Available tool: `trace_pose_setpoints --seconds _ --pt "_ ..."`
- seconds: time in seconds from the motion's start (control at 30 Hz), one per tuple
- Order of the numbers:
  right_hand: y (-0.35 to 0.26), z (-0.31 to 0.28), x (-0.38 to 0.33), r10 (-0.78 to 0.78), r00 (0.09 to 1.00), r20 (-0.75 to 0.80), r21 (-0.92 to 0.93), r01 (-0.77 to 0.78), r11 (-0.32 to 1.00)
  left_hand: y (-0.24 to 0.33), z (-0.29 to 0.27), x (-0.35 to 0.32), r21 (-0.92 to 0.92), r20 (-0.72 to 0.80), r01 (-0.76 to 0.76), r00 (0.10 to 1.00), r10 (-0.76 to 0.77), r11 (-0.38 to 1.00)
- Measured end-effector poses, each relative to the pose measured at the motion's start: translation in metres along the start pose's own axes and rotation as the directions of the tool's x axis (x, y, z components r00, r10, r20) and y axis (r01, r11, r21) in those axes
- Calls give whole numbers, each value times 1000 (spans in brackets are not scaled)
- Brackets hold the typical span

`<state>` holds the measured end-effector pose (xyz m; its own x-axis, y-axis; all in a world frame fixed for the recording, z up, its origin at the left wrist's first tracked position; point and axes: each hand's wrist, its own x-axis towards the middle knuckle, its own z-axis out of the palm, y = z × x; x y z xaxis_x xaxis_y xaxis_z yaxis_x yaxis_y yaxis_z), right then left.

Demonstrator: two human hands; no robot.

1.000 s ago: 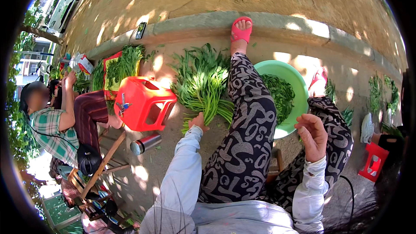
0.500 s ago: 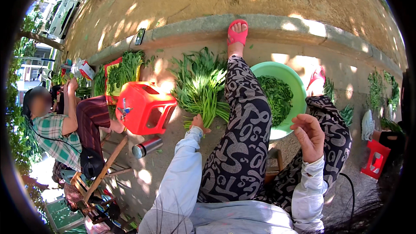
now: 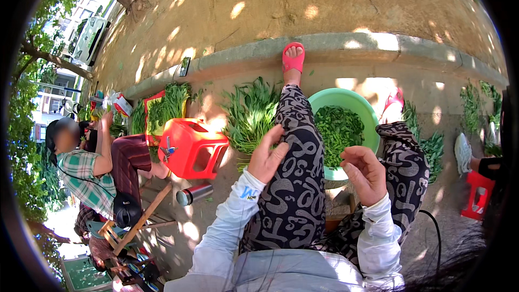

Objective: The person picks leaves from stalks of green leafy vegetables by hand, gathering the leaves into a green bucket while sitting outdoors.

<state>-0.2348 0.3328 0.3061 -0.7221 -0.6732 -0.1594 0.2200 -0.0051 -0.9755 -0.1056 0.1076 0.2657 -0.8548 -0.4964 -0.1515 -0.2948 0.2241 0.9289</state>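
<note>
My left hand [image 3: 265, 154] is held over my left thigh, beside the cut ends of a heap of leafy green stalks [image 3: 251, 113] on the ground. Its thumb and fingers are apart, and I make out nothing between them. My right hand [image 3: 366, 174] hovers at the near rim of a light green plastic basin [image 3: 372, 109], fingers loosely curled and thumb tip apart from them. No object shows in it. Picked green leaves [image 3: 338, 135] fill much of the basin, which stands between my legs.
A red plastic stool [image 3: 192, 148] stands left, with a steel flask [image 3: 195, 193] lying near it. Another person [image 3: 81, 165] sits further left beside more greens [image 3: 173, 103]. A concrete curb [image 3: 232, 64] runs ahead, a phone [image 3: 184, 66] on it. Another red stool [image 3: 478, 194] is at right.
My left hand has come up from the stalk ends to above my thigh. My right hand has shifted slightly left and down, its fingers still curled. The whole view has tilted a little.
</note>
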Motion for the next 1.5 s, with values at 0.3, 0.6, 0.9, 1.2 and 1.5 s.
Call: trace_pose_setpoints --seconds 0.3,0.6,0.9,1.2,1.5 --pt "-23 9 -7 -128 985 111 -98 139 985 28 55 -4 882 -28 -62 983 182 467" --pt "-49 2 -17 -296 946 131 -75 307 949 -4 43 12 906 48 -157 960 274 393" --pt "-73 -74 4 -536 813 -227 -142 517 844 5 50 13 853 3 -118 975 221 509" --pt "247 -201 -48 603 293 -742 597 -120 793 17 55 13 875 40 -144 973 227 463" --pt "334 -227 -75 478 -21 -878 431 -470 770 22 59 18 852 57 -160 975 215 498"
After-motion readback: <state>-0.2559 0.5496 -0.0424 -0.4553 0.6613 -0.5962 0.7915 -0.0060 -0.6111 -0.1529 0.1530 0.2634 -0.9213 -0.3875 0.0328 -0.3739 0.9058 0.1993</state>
